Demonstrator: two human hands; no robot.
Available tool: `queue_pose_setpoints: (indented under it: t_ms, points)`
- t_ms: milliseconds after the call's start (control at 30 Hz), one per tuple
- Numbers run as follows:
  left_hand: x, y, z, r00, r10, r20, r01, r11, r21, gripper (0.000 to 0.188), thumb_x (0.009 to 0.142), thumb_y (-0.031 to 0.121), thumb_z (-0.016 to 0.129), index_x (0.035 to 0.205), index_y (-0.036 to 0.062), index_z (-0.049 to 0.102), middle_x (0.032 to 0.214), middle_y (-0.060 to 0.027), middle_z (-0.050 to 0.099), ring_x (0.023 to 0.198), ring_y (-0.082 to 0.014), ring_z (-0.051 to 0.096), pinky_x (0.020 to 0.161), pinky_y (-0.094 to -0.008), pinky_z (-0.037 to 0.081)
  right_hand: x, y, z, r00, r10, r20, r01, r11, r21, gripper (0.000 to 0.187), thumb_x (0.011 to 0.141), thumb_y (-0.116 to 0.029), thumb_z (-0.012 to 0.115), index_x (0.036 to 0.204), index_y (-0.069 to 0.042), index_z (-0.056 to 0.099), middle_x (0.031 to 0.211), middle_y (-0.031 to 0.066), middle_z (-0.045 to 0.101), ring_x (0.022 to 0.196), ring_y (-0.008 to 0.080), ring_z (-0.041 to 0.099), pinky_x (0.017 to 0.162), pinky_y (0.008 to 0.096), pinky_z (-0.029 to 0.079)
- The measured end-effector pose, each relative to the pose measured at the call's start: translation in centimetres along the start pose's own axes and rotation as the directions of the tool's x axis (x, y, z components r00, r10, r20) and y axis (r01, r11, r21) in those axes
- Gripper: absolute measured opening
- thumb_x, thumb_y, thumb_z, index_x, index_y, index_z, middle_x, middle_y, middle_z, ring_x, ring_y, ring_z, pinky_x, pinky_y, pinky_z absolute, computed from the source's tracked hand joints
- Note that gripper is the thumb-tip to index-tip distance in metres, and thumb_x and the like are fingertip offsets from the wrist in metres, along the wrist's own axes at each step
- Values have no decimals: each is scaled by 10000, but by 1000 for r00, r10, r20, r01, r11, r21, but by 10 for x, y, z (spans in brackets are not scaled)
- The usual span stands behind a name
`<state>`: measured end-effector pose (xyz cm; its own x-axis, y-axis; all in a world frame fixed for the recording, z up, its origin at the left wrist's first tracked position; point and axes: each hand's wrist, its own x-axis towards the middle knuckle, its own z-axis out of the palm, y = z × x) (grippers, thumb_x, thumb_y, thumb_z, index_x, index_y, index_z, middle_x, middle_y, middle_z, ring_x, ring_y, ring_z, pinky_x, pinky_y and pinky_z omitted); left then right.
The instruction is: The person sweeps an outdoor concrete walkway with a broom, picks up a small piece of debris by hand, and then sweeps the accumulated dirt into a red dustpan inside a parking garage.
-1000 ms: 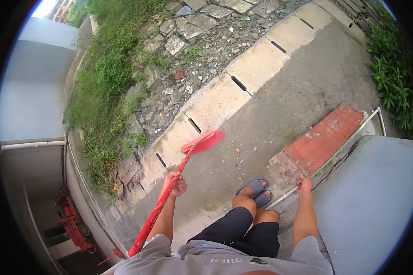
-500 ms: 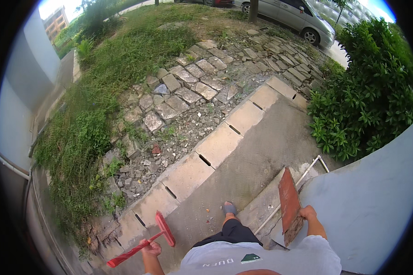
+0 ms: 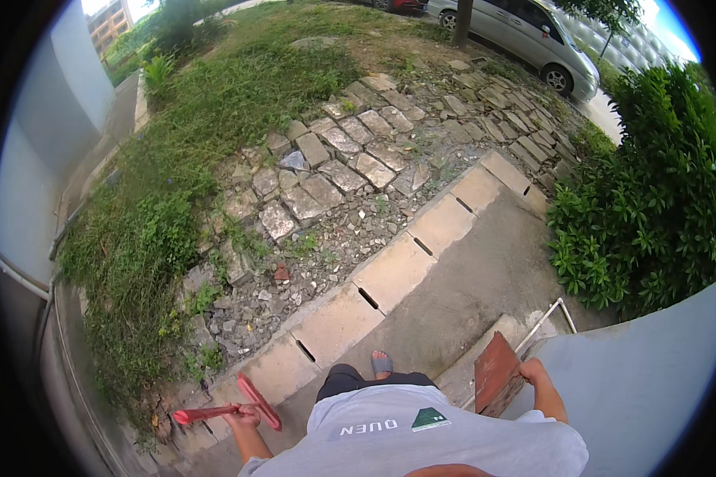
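My left hand point(image 3: 248, 414) is closed around the handle of a red T-shaped broom-like tool point(image 3: 258, 401), at the lower left. Its long, narrow head lies slantwise just beyond my fingers, and the blunt handle end points left; I cannot make out any bristles. On the other side, my right hand point(image 3: 535, 372) grips the right edge of a flat reddish-brown board point(image 3: 496, 367). The board is held tilted beside my body, its lower part worn and dirty. Between the two hands, my sandalled foot point(image 3: 381, 362) is on the concrete.
Slotted drain covers point(image 3: 402, 276) run diagonally along the concrete walkway point(image 3: 489, 246). Beyond lie gravel point(image 3: 270, 298), loose paving stones point(image 3: 326, 151) and weeds point(image 3: 151, 230). A white pipe point(image 3: 539, 324) and pale wall point(image 3: 644, 381) stand at right, with a bush point(image 3: 644, 207) and van point(image 3: 525, 40) farther off.
My view has shifted, so the ground appears lower and farther right. The foot in view now appears farther left. Both hands keep hold of the red tool and the board.
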<state>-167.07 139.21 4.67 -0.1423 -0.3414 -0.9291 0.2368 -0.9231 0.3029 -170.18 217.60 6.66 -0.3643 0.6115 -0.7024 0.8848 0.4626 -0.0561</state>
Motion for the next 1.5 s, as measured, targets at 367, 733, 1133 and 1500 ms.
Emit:
queue_pose_setpoints:
  t_ms: [367, 733, 1133, 1500]
  points:
    - [87, 94, 32, 924, -169, 343, 227, 964, -136, 261, 645, 334, 590, 579, 107, 478, 474, 14, 366, 419, -121, 363, 400, -242, 315, 9, -418, -1, 873, 8, 488, 128, 961, -244, 184, 707, -245, 627, 658, -68, 615, 505, 68, 521, 313, 222, 405, 294, 352, 304]
    - [116, 161, 75, 909, -160, 385, 240, 956, -167, 251, 662, 337, 586, 610, 95, 541, 487, -2, 423, 445, -139, 406, 418, -259, 343, -122, -784, 73, 859, -440, 262, 156, 712, 685, 233, 770, -171, 606, 579, -174, 472, 466, -53, 443, 348, 84, 408, 319, 186, 312]
    - [146, 129, 179, 895, -274, 351, 230, 959, 164, 181, 685, 310, 577, 607, 157, 517, 466, 61, 376, 405, -110, 368, 394, -240, 342, -401, -774, 452, 177, -643, 745, 573, 683, 453, 122, 781, -167, 634, 846, -64, 629, 707, 3, 601, 582, 106, 572, 444, 257, 432]
    - [163, 19, 222, 956, -269, 119, 121, 727, 676, 322, 757, 318, 511, 528, 210, 313, 459, 49, 260, 368, -119, 279, 343, -272, 200, -282, -529, 316, 498, -590, 635, 355, 807, 472, 145, 811, -192, 636, 839, -50, 626, 593, 0, 532, 431, 96, 442, 364, 234, 300]
